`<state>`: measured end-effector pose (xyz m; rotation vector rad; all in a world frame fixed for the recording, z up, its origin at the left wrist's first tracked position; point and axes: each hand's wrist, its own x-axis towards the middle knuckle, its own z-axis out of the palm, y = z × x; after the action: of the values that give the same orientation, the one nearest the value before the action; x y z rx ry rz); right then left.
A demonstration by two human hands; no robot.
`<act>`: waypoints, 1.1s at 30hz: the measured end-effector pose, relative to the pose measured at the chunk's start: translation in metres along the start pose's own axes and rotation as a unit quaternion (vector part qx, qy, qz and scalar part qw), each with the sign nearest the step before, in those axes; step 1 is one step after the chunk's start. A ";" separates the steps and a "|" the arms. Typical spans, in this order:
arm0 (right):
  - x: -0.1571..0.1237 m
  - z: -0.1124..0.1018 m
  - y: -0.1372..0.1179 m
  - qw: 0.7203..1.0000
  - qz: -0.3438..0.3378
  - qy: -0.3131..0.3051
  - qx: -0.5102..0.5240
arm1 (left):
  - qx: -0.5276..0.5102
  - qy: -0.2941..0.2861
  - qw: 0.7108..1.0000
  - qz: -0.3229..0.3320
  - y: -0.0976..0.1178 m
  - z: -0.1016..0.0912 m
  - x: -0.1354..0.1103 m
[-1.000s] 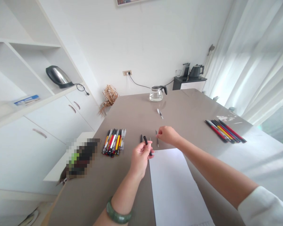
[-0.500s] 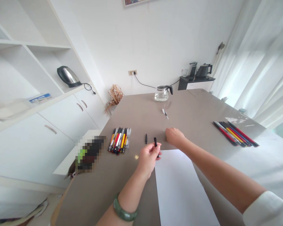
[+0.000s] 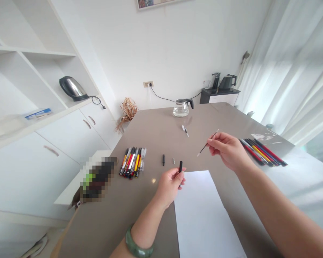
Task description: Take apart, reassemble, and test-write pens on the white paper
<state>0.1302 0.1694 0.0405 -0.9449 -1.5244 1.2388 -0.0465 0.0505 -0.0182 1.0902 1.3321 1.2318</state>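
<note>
My left hand (image 3: 170,184) is closed around a black pen barrel (image 3: 180,167), held upright over the top left corner of a white sheet of paper (image 3: 204,211). To the right, my right hand (image 3: 226,147) pinches a thin pen refill (image 3: 205,147) above the table, its pale end tilted down to the left. A black pen tip section (image 3: 163,159) lies on the table beyond my left hand. Beside it is a small metal spring (image 3: 173,161). Farther back lies a white and black pen piece (image 3: 185,131).
Several colourful pens (image 3: 132,162) lie in a bundle on the left. More long pens (image 3: 263,152) are at the right, near paper scraps (image 3: 262,136). A glass pot (image 3: 181,108) stands at the table's far edge. A pixelated dark item (image 3: 101,179) is at the left.
My right hand has lifted from the table and moved right with the refill now showing. The small spring has come into sight on the table. My left hand still grips the barrel.
</note>
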 end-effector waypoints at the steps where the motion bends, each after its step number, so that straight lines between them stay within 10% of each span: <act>1: -0.002 -0.002 -0.005 0.999 -0.006 0.009 0.032 | -0.003 -0.007 1.000 -0.004 0.000 0.000 0.000; 15: -0.014 0.007 -0.022 0.998 -0.009 -0.013 0.053 | -0.171 -0.122 0.974 -0.085 0.012 0.000 -0.005; 33: -0.026 0.023 -0.024 0.987 0.000 -0.154 -0.046 | -0.080 -0.122 0.988 -0.058 0.011 0.001 -0.005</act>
<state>0.1147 0.1336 0.0577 -0.8405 -1.8361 1.3721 -0.0449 0.0468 -0.0072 1.0007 1.0762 1.0626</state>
